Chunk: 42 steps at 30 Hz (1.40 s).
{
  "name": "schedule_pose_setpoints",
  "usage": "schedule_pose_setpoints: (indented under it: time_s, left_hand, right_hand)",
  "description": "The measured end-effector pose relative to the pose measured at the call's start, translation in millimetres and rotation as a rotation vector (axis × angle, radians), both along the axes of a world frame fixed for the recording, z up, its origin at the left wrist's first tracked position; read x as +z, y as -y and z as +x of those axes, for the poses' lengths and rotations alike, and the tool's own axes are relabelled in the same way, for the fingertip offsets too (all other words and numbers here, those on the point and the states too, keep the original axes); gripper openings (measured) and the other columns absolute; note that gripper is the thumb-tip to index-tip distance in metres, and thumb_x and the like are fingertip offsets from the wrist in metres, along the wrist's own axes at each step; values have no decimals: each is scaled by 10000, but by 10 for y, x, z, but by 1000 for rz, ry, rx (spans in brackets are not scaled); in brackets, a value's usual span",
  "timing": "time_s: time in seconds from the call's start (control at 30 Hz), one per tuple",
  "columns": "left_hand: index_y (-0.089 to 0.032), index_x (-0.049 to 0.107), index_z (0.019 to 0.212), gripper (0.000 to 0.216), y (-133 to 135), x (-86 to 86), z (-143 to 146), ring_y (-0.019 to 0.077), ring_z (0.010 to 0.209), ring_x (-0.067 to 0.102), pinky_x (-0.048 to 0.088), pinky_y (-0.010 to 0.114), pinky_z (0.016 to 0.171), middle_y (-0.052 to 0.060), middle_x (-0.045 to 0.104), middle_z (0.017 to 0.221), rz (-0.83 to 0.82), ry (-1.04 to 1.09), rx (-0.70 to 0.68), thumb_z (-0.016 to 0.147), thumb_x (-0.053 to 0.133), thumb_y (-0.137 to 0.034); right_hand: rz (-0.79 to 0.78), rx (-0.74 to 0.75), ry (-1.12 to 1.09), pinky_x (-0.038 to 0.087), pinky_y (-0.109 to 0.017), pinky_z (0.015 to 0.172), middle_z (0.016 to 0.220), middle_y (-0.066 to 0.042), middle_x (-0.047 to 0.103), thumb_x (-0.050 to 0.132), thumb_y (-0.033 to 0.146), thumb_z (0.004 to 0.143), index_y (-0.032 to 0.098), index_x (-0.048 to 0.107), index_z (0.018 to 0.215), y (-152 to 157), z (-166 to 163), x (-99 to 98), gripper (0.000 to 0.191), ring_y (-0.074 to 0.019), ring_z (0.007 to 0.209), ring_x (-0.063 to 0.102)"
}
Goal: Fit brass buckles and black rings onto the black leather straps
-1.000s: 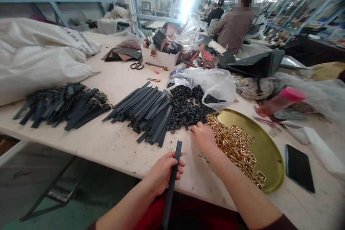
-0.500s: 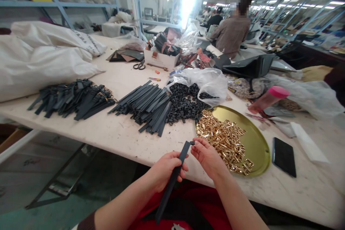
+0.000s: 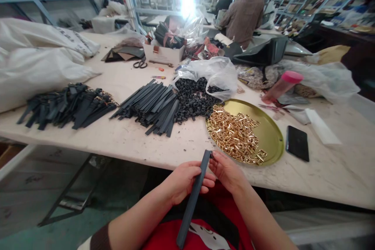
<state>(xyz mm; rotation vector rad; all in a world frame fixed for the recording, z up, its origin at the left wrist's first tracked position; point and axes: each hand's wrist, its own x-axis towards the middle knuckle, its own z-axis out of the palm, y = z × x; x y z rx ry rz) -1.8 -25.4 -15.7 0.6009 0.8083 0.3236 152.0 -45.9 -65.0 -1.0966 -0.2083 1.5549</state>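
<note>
A long dark strap (image 3: 191, 203) slants up from my lap, and my left hand (image 3: 187, 181) grips it near its upper part. At the strap's top end, the fingertips of my right hand (image 3: 227, 168) pinch a small black loop (image 3: 211, 155), mostly hidden by the fingers. Just beyond my hands, a gold-coloured tray (image 3: 271, 133) bears a heap of gold buckles (image 3: 234, 134). A pile of small black loops (image 3: 195, 101) spills from a clear plastic bag (image 3: 221, 74). To its left lies a stack of dark straps (image 3: 149, 105).
More straps with metal fittings (image 3: 67, 105) lie at the left beside large white sacks (image 3: 38, 66). Scissors (image 3: 140, 64) and a white box (image 3: 164, 54) sit farther back. On the right are a phone (image 3: 297, 143) and a pink-capped bottle (image 3: 283, 86). A person (image 3: 244, 15) sits beyond the table.
The small loop has come closer to the strap's top end, and both hands have drawn together. My view has shifted, so the table's things appear higher and farther left.
</note>
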Motion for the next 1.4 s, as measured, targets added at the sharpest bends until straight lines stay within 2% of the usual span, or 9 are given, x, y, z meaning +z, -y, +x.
schedule_pose_setpoints:
  time_s: [0.3, 0.43, 0.6, 0.8, 0.93, 1.03, 1.1, 1.23, 1.4]
  left_hand:
    - [-146, 540, 941, 223, -41, 28, -18, 73, 494, 561, 427, 157, 453, 13, 609, 682, 160, -137, -145, 764, 409, -180]
    - [-152, 531, 809, 217, -161, -19, -82, 48, 349, 390, 292, 163, 361, -58, 499, 526, 506, -286, -269, 807, 389, -316]
    - [-158, 526, 658, 304, -201, 15, -101, 83, 369, 410, 297, 206, 403, -53, 464, 460, 894, -504, -390, 817, 337, -335]
    - [-169, 449, 1077, 297, -202, 90, -142, 96, 424, 448, 339, 206, 440, -56, 494, 564, 717, -339, -491, 837, 334, -301]
    - [-183, 393, 1231, 433, -252, -23, -128, 136, 600, 491, 383, 247, 565, 8, 569, 721, 819, -353, -302, 868, 307, -402]
    - [-189, 534, 1085, 361, -354, -100, -105, 169, 809, 519, 384, 265, 724, 48, 600, 933, 920, -372, -184, 844, 374, -404]
    - [-174, 584, 900, 276, -440, -131, -87, 154, 705, 507, 375, 242, 642, 15, 580, 735, 894, -399, -133, 814, 405, -365]
    - [-193, 442, 713, 129, -567, -180, 2, 87, 365, 249, 184, 197, 391, -96, 268, 393, 550, -426, 14, 741, 343, -272]
    - [-205, 389, 742, 96, -599, -196, 99, 65, 322, 168, 102, 186, 354, -114, 277, 366, 369, -328, 23, 697, 327, -264]
  right_hand:
    - [32, 110, 150, 464, -211, 669, 778, 15, 636, 708, 330, 641, 192, 632, 873, 58, 41, 96, 280, -71, 659, 563]
    - [138, 219, 428, 425, -238, 645, 702, 20, 594, 670, 368, 676, 179, 610, 877, 84, 1, 177, 283, -84, 624, 521]
    - [212, 310, 616, 409, -259, 631, 665, 18, 574, 639, 376, 686, 173, 593, 837, 106, -56, 224, 258, -109, 623, 513]
    - [218, 284, 643, 394, -248, 614, 653, 32, 518, 617, 368, 691, 179, 562, 915, 38, -8, 197, 298, -104, 617, 480]
    - [230, 262, 686, 425, -279, 681, 788, 5, 554, 629, 322, 681, 198, 469, 1121, -20, -91, 81, 485, -133, 709, 524]
    - [281, 276, 780, 441, -295, 700, 842, -16, 577, 600, 351, 711, 200, 380, 1231, -136, -7, 33, 584, -153, 746, 544]
    - [291, 257, 956, 442, -293, 671, 850, -30, 580, 542, 393, 751, 189, 442, 1167, -296, 180, 74, 474, -155, 728, 541]
    - [216, 191, 1580, 414, -290, 719, 857, -50, 586, 431, 318, 820, 179, 579, 881, -814, 563, 242, 212, -164, 783, 540]
    - [225, 409, 2008, 375, -298, 742, 861, -91, 587, 466, 210, 792, 158, 606, 803, -1435, 552, 192, 150, -196, 839, 539]
